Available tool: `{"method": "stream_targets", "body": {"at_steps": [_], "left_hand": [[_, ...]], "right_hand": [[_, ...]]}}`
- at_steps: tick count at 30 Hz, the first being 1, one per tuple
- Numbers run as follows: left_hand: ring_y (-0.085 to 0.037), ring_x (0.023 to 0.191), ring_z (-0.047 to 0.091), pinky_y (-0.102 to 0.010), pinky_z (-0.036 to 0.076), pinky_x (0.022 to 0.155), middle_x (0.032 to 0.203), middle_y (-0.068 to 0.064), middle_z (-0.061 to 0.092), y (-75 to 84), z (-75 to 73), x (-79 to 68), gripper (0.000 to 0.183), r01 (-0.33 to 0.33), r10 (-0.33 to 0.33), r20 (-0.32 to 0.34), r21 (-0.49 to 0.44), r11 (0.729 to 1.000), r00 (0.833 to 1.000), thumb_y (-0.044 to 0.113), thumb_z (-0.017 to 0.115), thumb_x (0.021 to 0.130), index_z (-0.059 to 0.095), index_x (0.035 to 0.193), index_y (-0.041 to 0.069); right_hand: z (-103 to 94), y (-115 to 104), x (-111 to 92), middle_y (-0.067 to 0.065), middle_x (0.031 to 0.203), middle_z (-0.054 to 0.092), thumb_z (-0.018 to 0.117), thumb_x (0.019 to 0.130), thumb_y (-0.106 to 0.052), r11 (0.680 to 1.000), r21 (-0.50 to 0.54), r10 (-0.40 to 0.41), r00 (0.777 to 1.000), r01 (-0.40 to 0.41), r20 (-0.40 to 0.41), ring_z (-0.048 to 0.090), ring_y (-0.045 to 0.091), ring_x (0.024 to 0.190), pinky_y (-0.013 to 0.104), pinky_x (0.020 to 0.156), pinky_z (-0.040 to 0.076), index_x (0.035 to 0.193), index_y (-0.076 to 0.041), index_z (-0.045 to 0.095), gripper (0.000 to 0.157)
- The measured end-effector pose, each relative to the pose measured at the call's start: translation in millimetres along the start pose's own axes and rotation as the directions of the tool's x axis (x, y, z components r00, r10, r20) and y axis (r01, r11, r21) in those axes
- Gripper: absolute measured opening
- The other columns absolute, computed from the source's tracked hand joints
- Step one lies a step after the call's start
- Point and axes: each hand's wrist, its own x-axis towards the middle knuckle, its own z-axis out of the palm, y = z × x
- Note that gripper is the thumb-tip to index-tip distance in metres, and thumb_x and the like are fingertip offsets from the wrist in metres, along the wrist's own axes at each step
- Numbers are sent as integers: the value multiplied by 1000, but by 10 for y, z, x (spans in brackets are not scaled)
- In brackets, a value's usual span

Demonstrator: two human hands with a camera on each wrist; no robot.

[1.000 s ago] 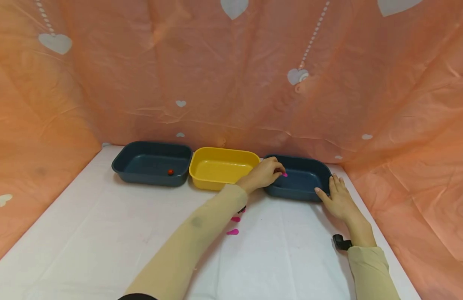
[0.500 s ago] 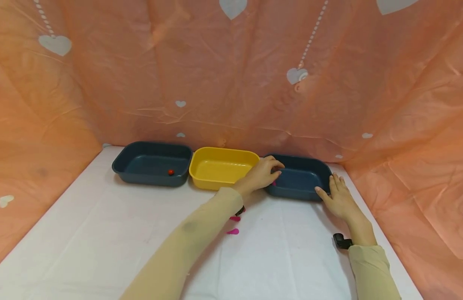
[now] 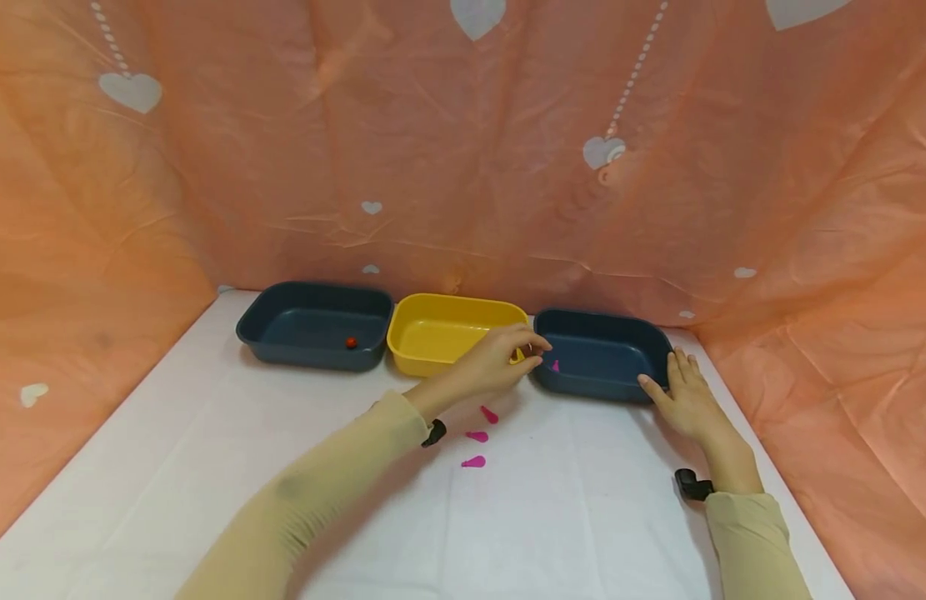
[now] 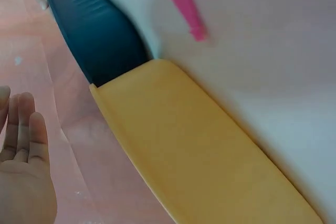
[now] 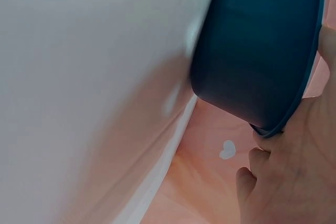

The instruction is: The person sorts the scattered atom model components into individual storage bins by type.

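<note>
My left hand (image 3: 500, 360) hovers over the right end of the yellow bin (image 3: 425, 365), fingers apart and nothing between them. A small pink balloon (image 3: 556, 366), uninflated, lies inside the right dark blue bin (image 3: 590, 386), near its left wall. My right hand (image 3: 691, 404) rests on that bin's right front corner, its fingers straight along the side and thumb at the front rim. On the white cloth below my left hand lie three more pink balloons (image 3: 473, 462); one balloon (image 4: 186, 9) shows sharply in the left wrist view.
Another dark blue bin (image 3: 312, 356) stands at the left of the row, with a small red ball (image 3: 351, 342) inside. Behind the bins hangs an orange curtain (image 3: 463, 183) with white hearts. The white cloth (image 3: 538, 517) covers the table in front.
My left hand has let go of a pink balloon inside the right blue bin and drawn back left over the yellow bin. My right hand has stayed at the bin's corner.
</note>
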Motion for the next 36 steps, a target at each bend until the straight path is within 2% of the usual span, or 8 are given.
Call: {"method": "stream_targets", "body": {"at_steps": [3, 8, 11, 15, 18, 24, 36], "left_hand": [[-18, 96, 64, -19, 55, 82, 109, -7, 69, -17, -60, -133, 22, -33, 33, 30, 15, 999, 999, 7, 71, 99, 74, 121, 5], [-17, 95, 64, -21, 57, 85, 111, -7, 69, -96, -107, -345, 22, -95, 85, 135, 70, 993, 987, 7, 73, 98, 75, 120, 5], [-18, 97, 65, -24, 58, 85, 112, -8, 69, -136, -118, -470, 24, -78, 60, 213, 80, 994, 975, 6, 73, 97, 73, 121, 3], [-14, 97, 63, -21, 57, 85, 113, -4, 69, -171, -135, -614, 27, -14, -23, 311, 116, 993, 950, 11, 73, 98, 72, 125, 6], [-11, 97, 62, -18, 55, 86, 110, 0, 69, -187, -150, -707, 26, 0, -56, 360, 152, 988, 931, 15, 74, 98, 74, 123, 9], [-11, 96, 63, -17, 54, 88, 110, 0, 68, -231, -167, -854, 26, -70, -26, 414, 216, 974, 910, 15, 75, 97, 76, 122, 10], [-8, 89, 57, -16, 52, 85, 103, 4, 61, -325, -139, -955, 26, -108, -65, 472, 331, 937, 879, 22, 77, 97, 75, 121, 16]], "right_hand": [[-5, 8, -6, 43, 163, -3, 33, 111, -56, 1000, 5, -1, 1000, 1, -1, -7, 59, 152, 72, 121, 4, 155, 22, 1, 95], [-16, 16, -12, 44, 163, -4, 33, 111, -55, 1000, 6, 0, 1000, 1, -1, -7, 60, 151, 72, 121, 4, 155, 22, 2, 94], [-17, 16, -14, 44, 163, -4, 33, 111, -55, 1000, 7, 0, 1000, 0, 1, -8, 59, 151, 72, 121, 4, 155, 22, 2, 94], [-16, 11, -11, 43, 163, -3, 33, 111, -55, 1000, 11, -3, 1000, 3, 2, -8, 59, 152, 72, 121, 3, 155, 21, 1, 94], [-13, 7, -4, 43, 163, -3, 33, 111, -56, 1000, 8, -4, 1000, 4, 2, -8, 58, 152, 71, 121, 3, 155, 21, 1, 94], [-18, -12, 9, 42, 164, -5, 33, 111, -56, 1000, 12, -3, 1000, 3, 8, -8, 58, 152, 72, 121, 3, 156, 20, 0, 95], [-15, -12, -5, 42, 164, -5, 34, 111, -56, 1000, 15, -3, 1000, 2, 12, -9, 58, 152, 73, 120, 3, 156, 21, 1, 95]]}}
